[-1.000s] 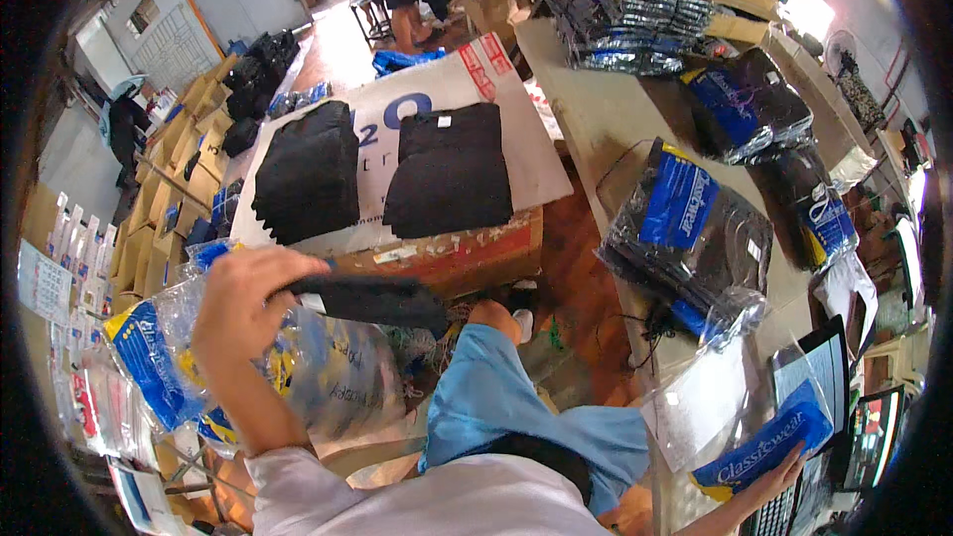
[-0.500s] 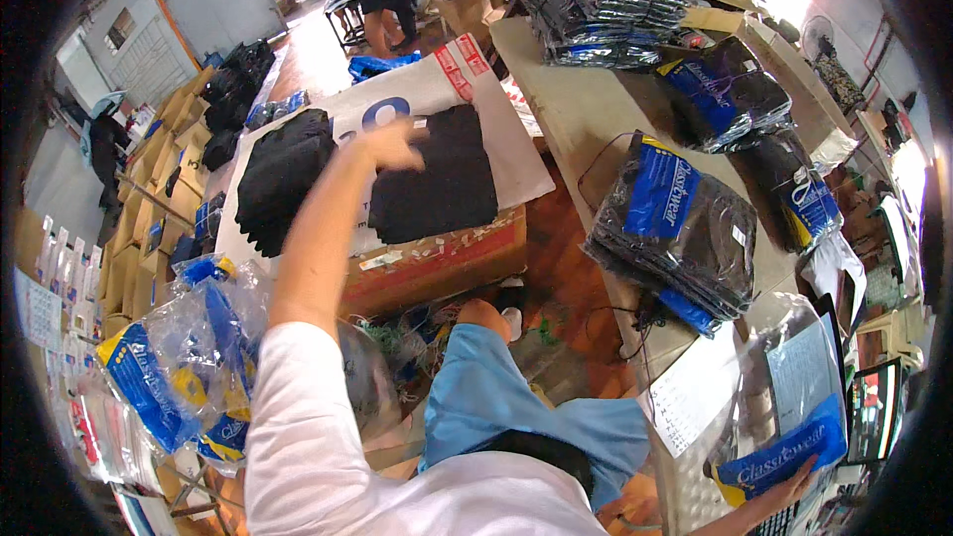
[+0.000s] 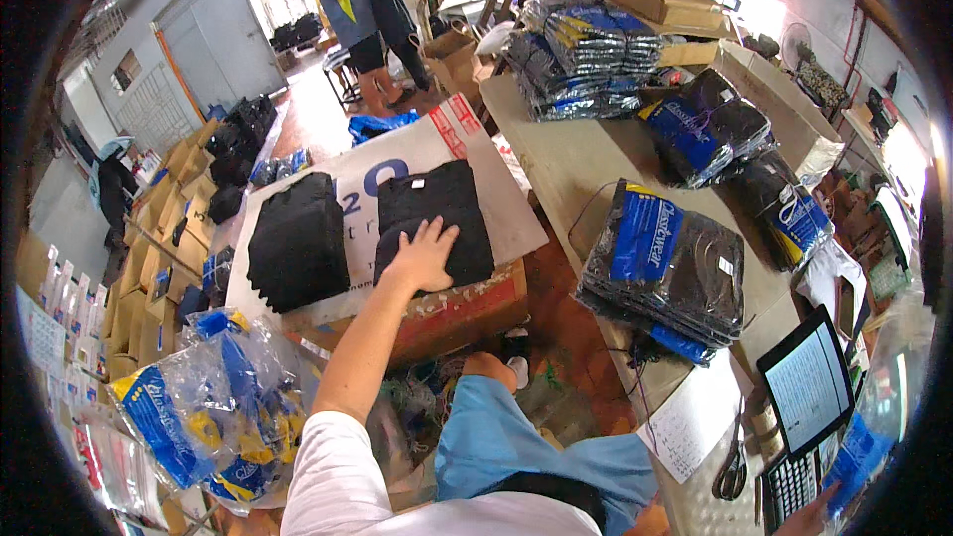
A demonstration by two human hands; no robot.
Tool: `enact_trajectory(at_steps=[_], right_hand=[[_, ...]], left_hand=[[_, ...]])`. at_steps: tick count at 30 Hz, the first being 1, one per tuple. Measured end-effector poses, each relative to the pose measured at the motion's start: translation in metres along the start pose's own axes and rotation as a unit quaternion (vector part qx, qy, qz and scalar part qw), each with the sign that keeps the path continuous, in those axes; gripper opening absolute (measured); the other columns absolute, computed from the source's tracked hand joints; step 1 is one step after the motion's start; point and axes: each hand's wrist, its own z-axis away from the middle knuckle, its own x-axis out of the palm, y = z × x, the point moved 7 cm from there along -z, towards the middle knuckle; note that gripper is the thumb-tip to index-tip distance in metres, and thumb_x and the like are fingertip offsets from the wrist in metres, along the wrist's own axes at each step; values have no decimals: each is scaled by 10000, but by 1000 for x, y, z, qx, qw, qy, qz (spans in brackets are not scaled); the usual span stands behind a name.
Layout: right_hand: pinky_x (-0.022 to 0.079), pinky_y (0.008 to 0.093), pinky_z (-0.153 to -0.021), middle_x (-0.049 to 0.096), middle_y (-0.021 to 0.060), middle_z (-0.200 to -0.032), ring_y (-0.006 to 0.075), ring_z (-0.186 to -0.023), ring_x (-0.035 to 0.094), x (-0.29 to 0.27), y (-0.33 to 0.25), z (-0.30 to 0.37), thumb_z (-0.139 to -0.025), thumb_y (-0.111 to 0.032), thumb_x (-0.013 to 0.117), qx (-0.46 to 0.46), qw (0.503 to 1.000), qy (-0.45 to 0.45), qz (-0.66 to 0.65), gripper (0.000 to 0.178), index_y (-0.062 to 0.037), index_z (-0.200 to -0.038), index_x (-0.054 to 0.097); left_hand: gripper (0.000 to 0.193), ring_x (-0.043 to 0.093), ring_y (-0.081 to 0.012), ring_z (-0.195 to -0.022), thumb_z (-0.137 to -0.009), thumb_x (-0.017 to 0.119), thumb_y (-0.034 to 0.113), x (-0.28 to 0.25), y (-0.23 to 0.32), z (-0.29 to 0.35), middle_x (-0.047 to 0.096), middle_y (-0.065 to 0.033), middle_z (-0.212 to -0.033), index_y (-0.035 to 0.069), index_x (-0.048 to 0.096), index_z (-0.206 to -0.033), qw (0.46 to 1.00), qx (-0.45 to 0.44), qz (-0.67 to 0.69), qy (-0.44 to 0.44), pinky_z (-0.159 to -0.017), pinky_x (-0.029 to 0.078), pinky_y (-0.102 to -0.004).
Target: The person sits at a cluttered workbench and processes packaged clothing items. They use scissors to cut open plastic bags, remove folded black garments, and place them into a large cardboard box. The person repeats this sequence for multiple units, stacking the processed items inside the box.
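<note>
My left hand (image 3: 425,253) lies with its fingers spread flat on the lower part of a folded black garment (image 3: 437,201). That garment rests on the right side of a white printed cardboard sheet (image 3: 511,213). To its left is a stack of folded black garments (image 3: 298,243), with layered edges showing. At the lower right rim, my right hand (image 3: 809,516) is partly cut off, its fingers closed on a clear plastic bag (image 3: 859,462) with a blue printed panel. The bag hangs beside a laptop-like device (image 3: 809,377).
Bagged dark garments (image 3: 665,268) are piled on the long table (image 3: 536,109) to my right, near scissors (image 3: 731,467) and a written paper (image 3: 695,417). Empty plastic bags (image 3: 218,407) lie at my left. Boxes (image 3: 159,278) line the left side. Another person (image 3: 347,10) stands at the back.
My left hand has come down from above the garments and now rests on the right one. My right hand has carried the plastic bag rightward, uncovering the screen and keyboard.
</note>
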Motion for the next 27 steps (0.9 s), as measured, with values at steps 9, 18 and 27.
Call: enact_trajectory(at_steps=[9,18,27], right_hand=[[295,480,-1060,583,163,-1203,360,-1250,434,63,-96,41,-878,-239,506,-57,970,-235,-18,337,-13,-1096,627],[448,393,-902,656,161,-996,311,-973,606,80,-116,0,-770,-19,584,65,982,-67,-161,272,20,-1028,661],[324,439,-1028,515,137,-1282,359,-1167,445,211,-202,-4,-705,7,588,-124,919,-358,-110,578,-53,-1273,505]], left_hand=[[732,380,-353,-1288,-723,743,298,-51,282,44,335,-152,-1450,210,421,-1374,849,461,63,251,-1052,309,-457],[315,600,-256,-1064,-814,676,215,-80,268,28,631,-79,-1175,168,660,-1125,839,420,222,263,-875,466,-390],[161,660,-248,-683,-875,614,147,-165,120,114,678,-144,-842,43,671,-984,787,148,347,488,-638,484,-285]])
